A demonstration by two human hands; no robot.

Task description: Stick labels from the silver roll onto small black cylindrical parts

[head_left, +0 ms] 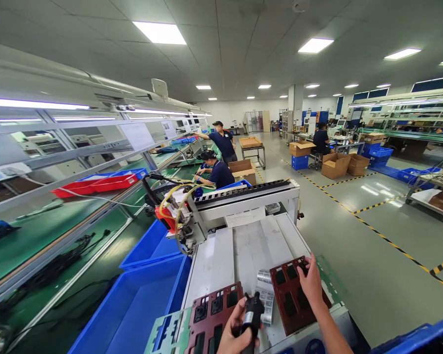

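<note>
My left hand is closed around a black cylindrical device with a silver label band and short prongs on top. It is above the right edge of a dark red fixture plate, where black square parts sit in some cutouts. My right hand pinches a small dark piece at the upper right corner of a second dark red plate; my fingers partly hide it. Between the plates lies a strip of silver labels.
A gantry machine with a red-and-metal head spans the white bed. Blue bins stand at left, beside the green-topped bench. Two co-workers are beyond the gantry; another person sits farther right near cardboard boxes.
</note>
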